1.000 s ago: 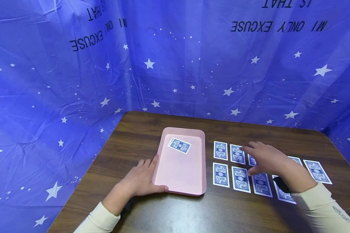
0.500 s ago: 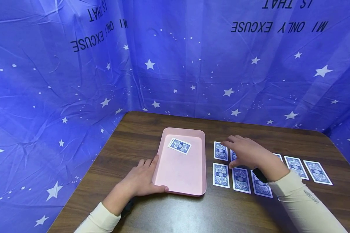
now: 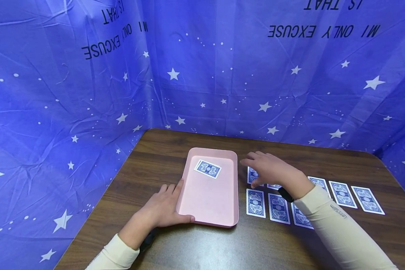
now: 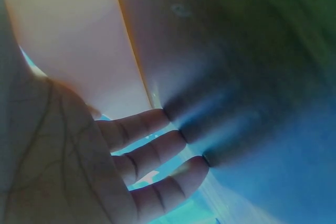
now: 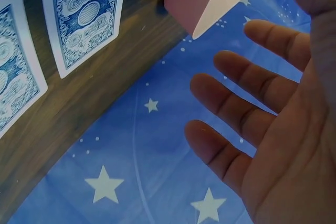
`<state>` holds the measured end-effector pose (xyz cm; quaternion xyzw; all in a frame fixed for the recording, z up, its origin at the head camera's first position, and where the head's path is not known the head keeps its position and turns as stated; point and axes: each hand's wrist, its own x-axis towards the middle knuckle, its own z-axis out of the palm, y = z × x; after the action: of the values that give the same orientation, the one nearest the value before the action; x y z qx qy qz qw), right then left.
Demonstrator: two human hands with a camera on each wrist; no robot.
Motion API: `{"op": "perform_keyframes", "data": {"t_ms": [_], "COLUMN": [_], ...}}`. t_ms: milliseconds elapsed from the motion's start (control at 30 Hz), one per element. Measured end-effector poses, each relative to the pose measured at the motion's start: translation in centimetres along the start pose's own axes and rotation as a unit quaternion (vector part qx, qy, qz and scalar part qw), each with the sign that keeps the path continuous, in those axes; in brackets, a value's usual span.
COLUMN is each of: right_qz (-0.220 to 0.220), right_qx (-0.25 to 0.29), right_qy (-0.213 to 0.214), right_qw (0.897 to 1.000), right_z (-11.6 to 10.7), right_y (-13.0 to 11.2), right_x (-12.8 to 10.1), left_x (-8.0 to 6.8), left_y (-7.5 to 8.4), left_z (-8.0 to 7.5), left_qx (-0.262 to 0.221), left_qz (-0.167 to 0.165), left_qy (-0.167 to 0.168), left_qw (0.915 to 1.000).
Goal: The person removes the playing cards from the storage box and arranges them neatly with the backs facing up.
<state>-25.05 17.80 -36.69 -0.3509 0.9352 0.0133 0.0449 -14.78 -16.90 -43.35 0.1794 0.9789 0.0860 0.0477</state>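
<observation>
My left hand (image 3: 163, 208) rests at the near left corner of a pink tray (image 3: 209, 202), thumb along the near rim, other fingers along its left side. In the left wrist view its fingers (image 4: 152, 156) look fairly straight beside the tray (image 4: 79, 35). Blue-backed playing cards (image 3: 208, 169) lie overlapped inside the tray. My right hand (image 3: 270, 170) hovers, fingers spread, over the back row, partly covering the leftmost card (image 3: 252, 176) there. Nothing is between its fingers in the right wrist view, where two cards (image 5: 86, 19) and a tray corner (image 5: 202, 3) also show.
Face-down cards lie in two rows right of the tray, including a front-row card (image 3: 255, 203) and a far-right card (image 3: 368, 199). The right forearm hides some. The brown wooden table (image 3: 189, 249) meets a blue star-patterned curtain (image 3: 222, 75) behind.
My right hand has moved left across the back row, from its middle cards to its leftmost card near the tray. My left hand and the tray have stayed in place.
</observation>
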Motion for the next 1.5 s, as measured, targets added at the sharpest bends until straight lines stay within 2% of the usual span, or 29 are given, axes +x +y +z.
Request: {"op": "perform_keyframes", "data": {"t_ms": [400,700,1033,1267,1500], "right_qz": [-0.042,-0.102,-0.099,-0.136,-0.133], "right_qx": [-0.049,-0.069,-0.068,-0.108,-0.110], "right_qy": [-0.016,-0.012,-0.049,-0.034,-0.046], "right_qw": [0.998,0.992,0.992,0.984,0.984], "right_z": [-0.3,-0.1,0.4,0.8,1.0], "right_y": [-1.3,-2.4,-3.3,-3.7,-3.9], "right_x": [2.9,5.3,8.2,9.6,11.2], "left_x": [-0.1,-0.3,-0.3,-0.2,-0.1], "left_y": [-0.1,-0.3,-0.3,-0.2,-0.2], "left_z": [-0.1,-0.1,0.0,0.1,0.1], "left_qx": [0.004,0.001,0.001,0.005,0.001], "left_qz": [0.008,0.004,0.005,0.010,0.011], "left_qy": [0.011,0.009,0.009,0.007,0.008], "left_qw": [0.9999,0.9999,0.9999,0.9999,0.9999]}}
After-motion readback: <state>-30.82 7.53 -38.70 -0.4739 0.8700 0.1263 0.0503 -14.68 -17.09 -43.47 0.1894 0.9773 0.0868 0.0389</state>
